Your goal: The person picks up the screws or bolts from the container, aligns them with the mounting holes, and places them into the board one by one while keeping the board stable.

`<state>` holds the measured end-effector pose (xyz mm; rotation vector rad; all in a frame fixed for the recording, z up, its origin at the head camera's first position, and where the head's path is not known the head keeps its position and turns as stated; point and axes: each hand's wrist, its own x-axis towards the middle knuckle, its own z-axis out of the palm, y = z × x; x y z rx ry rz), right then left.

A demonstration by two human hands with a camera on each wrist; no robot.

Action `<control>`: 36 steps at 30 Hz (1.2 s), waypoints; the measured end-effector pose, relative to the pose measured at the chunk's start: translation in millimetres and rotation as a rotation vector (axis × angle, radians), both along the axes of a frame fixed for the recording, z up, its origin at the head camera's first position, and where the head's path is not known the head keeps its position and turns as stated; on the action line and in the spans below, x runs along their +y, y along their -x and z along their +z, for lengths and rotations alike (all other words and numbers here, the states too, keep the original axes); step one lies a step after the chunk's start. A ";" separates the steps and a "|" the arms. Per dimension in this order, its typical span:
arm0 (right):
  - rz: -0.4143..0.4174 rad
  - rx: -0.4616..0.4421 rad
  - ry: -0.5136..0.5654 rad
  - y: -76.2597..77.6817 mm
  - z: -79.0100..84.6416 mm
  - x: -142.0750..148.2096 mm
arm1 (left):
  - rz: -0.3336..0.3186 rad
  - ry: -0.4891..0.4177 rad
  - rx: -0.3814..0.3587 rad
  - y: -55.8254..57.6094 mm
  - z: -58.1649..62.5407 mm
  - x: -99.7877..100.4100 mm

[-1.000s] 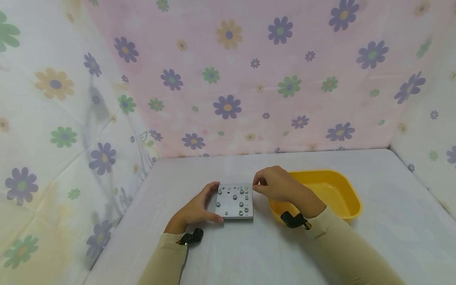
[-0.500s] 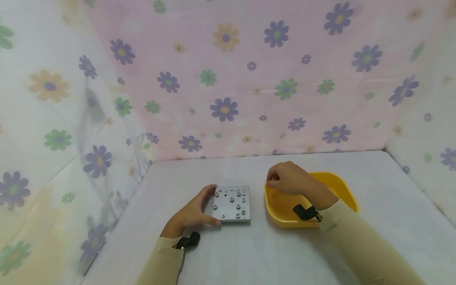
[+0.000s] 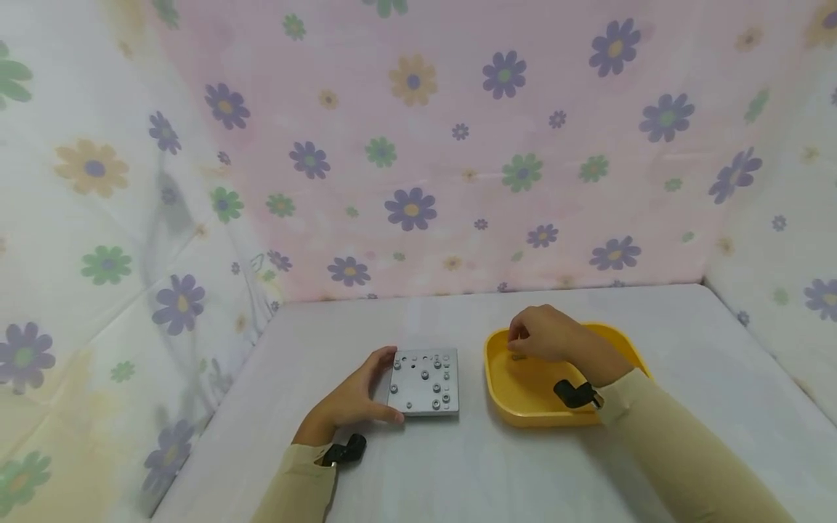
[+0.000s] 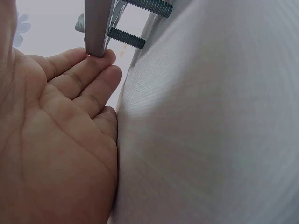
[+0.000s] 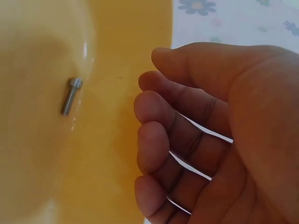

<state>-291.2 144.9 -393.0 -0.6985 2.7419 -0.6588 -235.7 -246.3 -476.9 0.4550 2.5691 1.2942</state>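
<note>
My left hand point(image 3: 356, 396) holds a silver metal plate point(image 3: 412, 381) at its left side, thumb by the near corner and fingers by the far one. Several socket-head bolts stick up from the plate's top among small holes. Beneath the plate point(image 4: 96, 28), the left wrist view shows threaded bolt ends point(image 4: 127, 38) near the white cloth. Over the left part of a yellow tray point(image 3: 532, 420), my right hand point(image 3: 546, 334) has loosely curled fingers with nothing between them. A single socket-head bolt point(image 5: 71, 95) lies in the tray, apart from the fingers in the right wrist view.
A white cloth point(image 3: 458, 465) covers the table. Flower-patterned fabric rises at the back point(image 3: 458, 167) and along both sides. The tray stands to the right of the plate, with a strip of cloth between them.
My right hand has moved right, from beside the plate to over the yellow tray. A bolt now shows under its fingers. The left hand stays at the plate; the head view shifts slightly.
</note>
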 end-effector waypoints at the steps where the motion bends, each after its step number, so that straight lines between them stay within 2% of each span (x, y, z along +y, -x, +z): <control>1: -0.005 -0.006 -0.003 0.3 -1.2 0.9 | 0.001 0.001 0.000 0.0 -0.4 0.2; 11: -0.045 -0.041 -0.031 0.0 -5.4 1.6 | 0.017 -0.014 -0.012 -2.8 -0.3 -1.4; 23: -0.061 -0.080 -0.060 -7.6 -13.4 4.7 | -0.007 -0.014 -0.012 -2.8 -5.6 1.9; 36: -0.053 -0.064 -0.051 -1.4 -18.6 11.6 | -0.001 -0.015 0.004 0.0 -3.0 -0.9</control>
